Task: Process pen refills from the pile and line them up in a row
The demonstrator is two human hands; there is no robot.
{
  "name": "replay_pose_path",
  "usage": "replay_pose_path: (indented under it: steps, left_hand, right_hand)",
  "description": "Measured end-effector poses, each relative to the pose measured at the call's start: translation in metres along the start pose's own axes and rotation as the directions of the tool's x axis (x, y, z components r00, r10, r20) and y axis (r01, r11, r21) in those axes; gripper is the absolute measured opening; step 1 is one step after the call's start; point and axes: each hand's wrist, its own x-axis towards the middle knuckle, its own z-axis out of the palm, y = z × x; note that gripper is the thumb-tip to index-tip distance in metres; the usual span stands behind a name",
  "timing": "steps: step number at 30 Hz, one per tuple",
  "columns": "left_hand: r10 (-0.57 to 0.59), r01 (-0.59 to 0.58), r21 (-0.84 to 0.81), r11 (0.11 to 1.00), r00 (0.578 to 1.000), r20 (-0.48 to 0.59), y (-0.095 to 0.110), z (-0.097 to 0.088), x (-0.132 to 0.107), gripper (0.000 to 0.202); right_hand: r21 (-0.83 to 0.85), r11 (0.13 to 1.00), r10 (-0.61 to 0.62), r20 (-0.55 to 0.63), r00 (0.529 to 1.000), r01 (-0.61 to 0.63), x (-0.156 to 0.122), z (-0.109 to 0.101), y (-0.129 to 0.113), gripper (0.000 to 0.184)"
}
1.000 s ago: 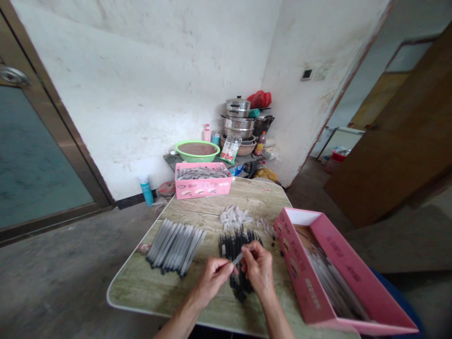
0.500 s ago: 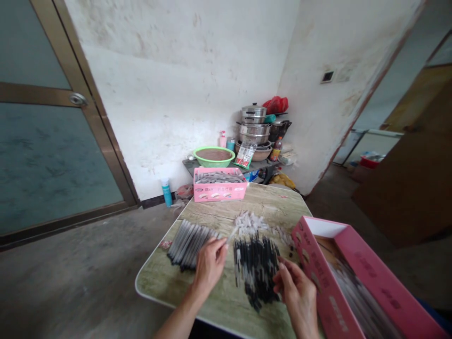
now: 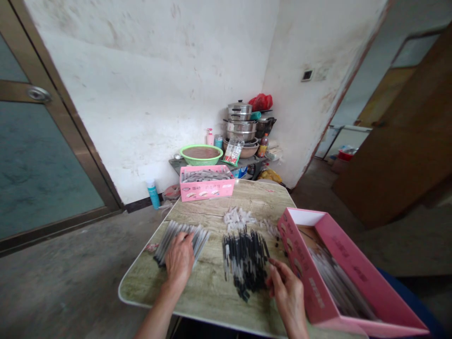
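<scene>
My left hand [image 3: 180, 256] lies over a row of clear pens [image 3: 203, 240] with dark ends, at the left of the table. Its fingers are curled around one of the pens, partly hidden by the hand. On the right, my right hand [image 3: 286, 285] has thumb and forefinger pinched together beside a pile of thin black pen refills [image 3: 249, 256]. Whatever is between those fingertips is too small to make out. Behind the refills lies a heap of small whitish translucent plastic pieces [image 3: 238, 217], with some scattered to its right.
A long pink box [image 3: 303, 278] holding pens stands at the table's right edge. Another pink box [image 3: 208, 190], full of pens, is at the back edge. Beyond stand a green basin [image 3: 202, 160] of brownish liquid and stacked steel pots [image 3: 241, 127]. The wood-patterned table [image 3: 201, 296] has rounded corners.
My left hand has moved left, from beside the refills onto the row of pens. My right hand stays by the refill pile. The whole view has shifted to the right.
</scene>
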Motion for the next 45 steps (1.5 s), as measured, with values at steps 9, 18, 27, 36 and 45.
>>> replay_pose_path:
  steps: [9,18,27,36,45]
  left_hand:
    - [-0.002,0.002,0.005,1.000,1.000,0.028,0.004,-0.002,0.001,0.029]
    - [0.003,-0.010,-0.230,0.973,1.000,-0.030,0.019,-0.010,0.008,0.030]
    - [0.179,0.013,-0.501,0.865,0.926,0.334,0.095,0.013,-0.011,0.039]
    - [0.139,0.027,-0.405,0.914,0.916,0.375,0.106,0.021,-0.011,0.039]
    - [0.219,-0.071,-0.579,0.812,0.957,0.190,0.095,0.024,-0.009,0.023]
  right_hand:
    - [-0.119,0.993,-0.021,-0.022,1.000,0.018,-0.002,-0.007,0.018,0.050]
    - [-0.111,0.994,0.007,-0.020,1.000,-0.009,-0.006,-0.008,0.022,0.050]
    - [-0.139,0.990,-0.045,-0.074,0.996,0.034,-0.010,-0.003,0.028,0.045]
    - [-0.133,0.989,-0.080,-0.107,0.991,0.066,-0.013,-0.003,0.029,0.042]
    - [-0.135,0.987,-0.097,-0.093,0.991,0.084,-0.028,-0.015,-0.008,0.041]
